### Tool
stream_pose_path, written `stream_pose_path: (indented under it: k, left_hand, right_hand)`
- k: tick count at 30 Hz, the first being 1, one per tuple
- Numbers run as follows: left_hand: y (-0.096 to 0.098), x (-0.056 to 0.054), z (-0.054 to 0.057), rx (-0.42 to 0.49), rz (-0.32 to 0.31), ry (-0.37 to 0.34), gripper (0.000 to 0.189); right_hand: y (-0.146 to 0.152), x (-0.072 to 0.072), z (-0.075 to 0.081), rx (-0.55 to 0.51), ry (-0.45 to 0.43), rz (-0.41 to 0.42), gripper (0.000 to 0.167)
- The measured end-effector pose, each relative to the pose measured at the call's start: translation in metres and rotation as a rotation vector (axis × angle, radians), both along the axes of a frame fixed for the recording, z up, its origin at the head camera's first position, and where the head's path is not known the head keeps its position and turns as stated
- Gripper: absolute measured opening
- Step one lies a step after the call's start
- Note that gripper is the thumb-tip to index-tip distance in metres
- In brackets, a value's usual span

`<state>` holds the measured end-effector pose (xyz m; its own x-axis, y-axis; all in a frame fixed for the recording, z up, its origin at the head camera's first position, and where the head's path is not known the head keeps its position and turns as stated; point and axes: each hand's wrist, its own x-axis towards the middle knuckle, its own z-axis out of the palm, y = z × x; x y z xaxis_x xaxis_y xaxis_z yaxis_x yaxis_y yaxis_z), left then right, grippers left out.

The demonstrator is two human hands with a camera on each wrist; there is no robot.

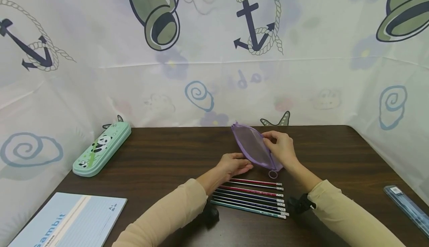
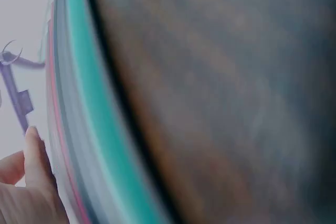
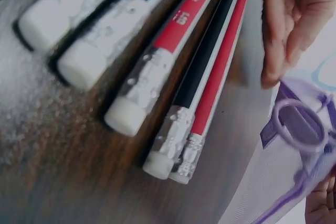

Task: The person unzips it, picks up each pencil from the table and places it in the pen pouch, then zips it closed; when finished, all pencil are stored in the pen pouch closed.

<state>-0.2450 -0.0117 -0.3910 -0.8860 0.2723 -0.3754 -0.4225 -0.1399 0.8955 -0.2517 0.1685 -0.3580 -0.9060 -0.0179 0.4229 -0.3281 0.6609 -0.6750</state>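
Above the table, a purple mesh zip pouch (image 1: 249,143) is tilted between the two hands, with a purple ring (image 1: 273,174) hanging from its zip. My right hand (image 1: 280,148) pinches the pouch's right edge. At the lower left edge, my left hand (image 1: 234,164) has its thumb and fingers on the pouch; its fingertips also meet the purple edge in the right wrist view. Just below the hands lies a row of several pencils (image 1: 249,198), red, black, blue and teal, white erasers (image 3: 126,116) toward the right. The left forearm covers their left ends.
A mint pencil case (image 1: 102,148) with pandas stands at the back left. A light blue notebook (image 1: 100,217) lies front left, and a slim blue packet (image 1: 407,208) near the right edge. A patterned white cloth (image 1: 214,68) hangs behind the table.
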Motion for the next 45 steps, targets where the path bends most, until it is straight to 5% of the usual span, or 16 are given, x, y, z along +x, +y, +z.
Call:
stream_pose_path:
  k: [6,20,28,37,45]
  left_hand:
    - [-0.016,-0.004,0.006,-0.106,-0.167,0.105,0.034]
    - [-0.037,-0.007,0.001,-0.391,-0.577,0.356,0.025]
    - [-0.035,-0.004,0.005,-0.456,-0.649,0.443,0.025]
    - [-0.045,-0.004,0.012,-0.732,-0.700,0.676,0.017]
    - [-0.058,-0.008,0.014,-0.851,-0.685,0.702,0.017]
  right_hand:
    - [0.003,0.000,-0.001,-0.034,-0.028,-0.011,0.016]
    - [0.010,0.003,-0.003,-0.068,-0.077,0.005,0.017]
    - [0.014,0.003,-0.004,-0.056,-0.085,-0.006,0.016]
    - [0.014,0.002,-0.006,-0.058,-0.085,-0.005,0.017]
    - [0.014,0.001,-0.006,-0.071,-0.091,-0.007,0.017]
